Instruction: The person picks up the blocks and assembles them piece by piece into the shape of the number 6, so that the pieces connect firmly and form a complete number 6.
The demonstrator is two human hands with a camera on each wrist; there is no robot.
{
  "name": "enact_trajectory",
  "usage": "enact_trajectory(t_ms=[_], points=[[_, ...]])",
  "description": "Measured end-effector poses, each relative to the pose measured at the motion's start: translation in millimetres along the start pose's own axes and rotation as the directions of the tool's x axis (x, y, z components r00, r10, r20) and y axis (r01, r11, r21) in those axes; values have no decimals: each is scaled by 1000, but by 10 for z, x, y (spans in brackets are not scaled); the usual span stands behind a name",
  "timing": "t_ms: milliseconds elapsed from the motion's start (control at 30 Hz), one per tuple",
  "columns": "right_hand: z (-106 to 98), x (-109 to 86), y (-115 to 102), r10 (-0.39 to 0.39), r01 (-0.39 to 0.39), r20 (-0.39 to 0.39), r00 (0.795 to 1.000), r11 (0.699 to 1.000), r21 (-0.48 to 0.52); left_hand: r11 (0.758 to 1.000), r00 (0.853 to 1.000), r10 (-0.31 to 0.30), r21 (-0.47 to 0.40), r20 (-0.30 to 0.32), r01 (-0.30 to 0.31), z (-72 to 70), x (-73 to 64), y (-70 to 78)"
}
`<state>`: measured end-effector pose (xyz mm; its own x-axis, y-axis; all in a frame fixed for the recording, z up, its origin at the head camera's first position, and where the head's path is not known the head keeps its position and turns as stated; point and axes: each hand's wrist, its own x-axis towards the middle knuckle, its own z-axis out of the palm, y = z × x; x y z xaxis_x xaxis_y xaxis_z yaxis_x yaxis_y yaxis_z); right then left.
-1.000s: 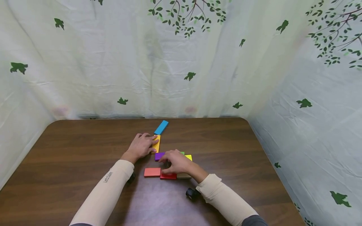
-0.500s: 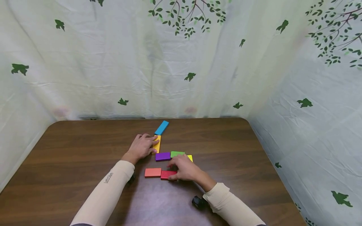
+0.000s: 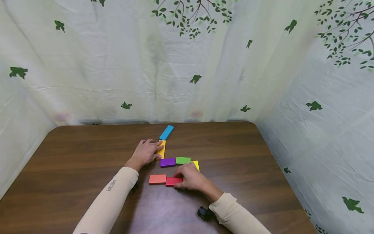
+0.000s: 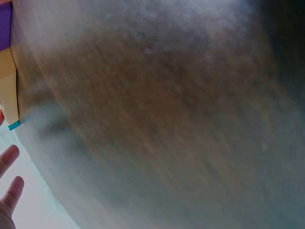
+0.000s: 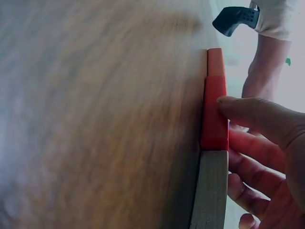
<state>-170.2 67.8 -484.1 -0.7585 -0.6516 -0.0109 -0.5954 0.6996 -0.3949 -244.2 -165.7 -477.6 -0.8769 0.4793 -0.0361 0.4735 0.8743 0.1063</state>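
In the head view, my left hand lies beside an orange-yellow block, its fingertips touching it. My right hand pinches the right end of a red block, thumb on the near side and fingers behind. The right wrist view has the thumb against this red block; a plain wooden block adjoins it, hidden under the hand in the head view. A coral block abuts the red one's left end. Behind lie purple, green and partly covered yellow blocks.
A blue block lies slanted at the far end of the orange-yellow one. All the blocks rest on a brown wooden table. White curtains with leaf prints hang behind the table and at its sides.
My right hand has shifted right and slightly nearer, uncovering the purple and green blocks and more of the red one, while covering the wooden block. The left hand stays at the orange-yellow block.
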Motion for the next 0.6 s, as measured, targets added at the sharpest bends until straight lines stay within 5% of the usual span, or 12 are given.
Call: enact_trajectory(t_ms=[433,600], points=[[35,6,-9,54,-54,-1,999,997,53,1000,1000,-8,-25,0,8,48,-27,-21],[46,10,21,62,-61,-16,998,997,47,999,999,34,-18,-37,-35,45,18,-23]])
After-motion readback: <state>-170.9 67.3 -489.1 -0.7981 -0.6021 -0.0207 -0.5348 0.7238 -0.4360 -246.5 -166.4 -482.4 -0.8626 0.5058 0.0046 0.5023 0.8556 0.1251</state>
